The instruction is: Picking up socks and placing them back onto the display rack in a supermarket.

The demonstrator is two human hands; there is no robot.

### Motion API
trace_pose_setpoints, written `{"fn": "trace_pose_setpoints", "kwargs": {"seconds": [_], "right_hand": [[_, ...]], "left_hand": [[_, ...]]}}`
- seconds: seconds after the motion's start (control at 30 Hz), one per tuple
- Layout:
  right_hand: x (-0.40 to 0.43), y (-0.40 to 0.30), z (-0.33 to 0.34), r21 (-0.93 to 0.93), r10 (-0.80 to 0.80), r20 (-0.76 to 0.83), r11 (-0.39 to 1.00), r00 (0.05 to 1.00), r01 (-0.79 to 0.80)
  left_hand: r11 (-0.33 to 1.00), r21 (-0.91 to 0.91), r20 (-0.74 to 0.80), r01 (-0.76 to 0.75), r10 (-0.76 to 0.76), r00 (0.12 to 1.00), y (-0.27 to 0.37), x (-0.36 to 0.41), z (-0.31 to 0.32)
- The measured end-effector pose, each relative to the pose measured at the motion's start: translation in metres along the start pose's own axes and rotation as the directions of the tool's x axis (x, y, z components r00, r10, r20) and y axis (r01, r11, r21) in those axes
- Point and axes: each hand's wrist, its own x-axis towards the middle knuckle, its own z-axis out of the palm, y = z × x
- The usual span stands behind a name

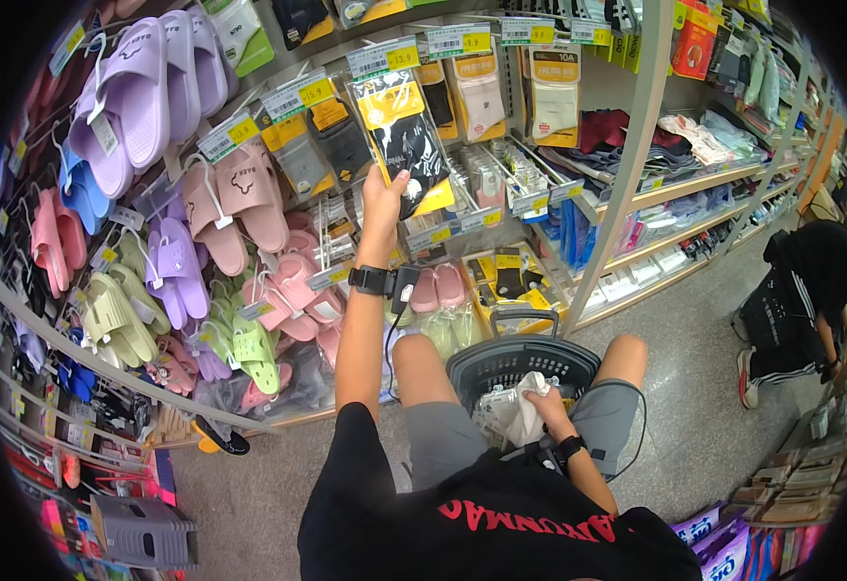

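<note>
My left hand grips the lower left edge of a clear packet of black socks with a yellow card, just under a price tag at the display rack. Between my knees stands a dark plastic shopping basket holding packaged goods. Inside it, my right hand is closed on a whitish cloth item, whose exact kind I cannot tell. Other sock packs hang beside the black pair, among them a white pair and a grey pair.
Hanging slippers fill the rack at left. A metal upright divides it from shelves of folded goods. An open box of socks sits behind the basket. A person in black bends over at far right. Grey plastic stools stand lower left.
</note>
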Motion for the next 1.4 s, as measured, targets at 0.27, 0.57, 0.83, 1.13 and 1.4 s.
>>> {"fn": "trace_pose_setpoints", "kwargs": {"seconds": [0.27, 0.57, 0.83, 1.13, 1.4], "right_hand": [[0.002, 0.002, -0.001, -0.017, -0.011, -0.002, 1.0, 1.0, 0.011], [0.006, 0.007, -0.001, -0.03, -0.003, 0.025, 1.0, 1.0, 0.003], [0.009, 0.02, -0.004, -0.142, 0.009, 0.001, 0.99, 1.0, -0.009], [0.008, 0.012, -0.006, -0.165, 0.01, 0.021, 0.986, 1.0, -0.007], [0.007, 0.009, 0.001, -0.123, -0.036, 0.032, 0.992, 0.999, 0.04]], "left_hand": [[0.999, 0.041, 0.003, 0.033, -0.033, 0.999, -0.006, -0.012, 0.006], [1.0, -0.026, -0.05, -0.002, 0.0, 0.999, -0.009, 0.015, 0.006], [0.996, -0.052, -0.141, 0.07, -0.077, 0.987, -0.027, 0.017, 0.012], [0.993, 0.117, -0.196, 0.015, 0.009, 0.981, -0.047, 0.029, 0.004], [0.919, 0.38, -0.332, 0.101, 0.033, 0.943, -0.066, 0.088, -0.021]]}}
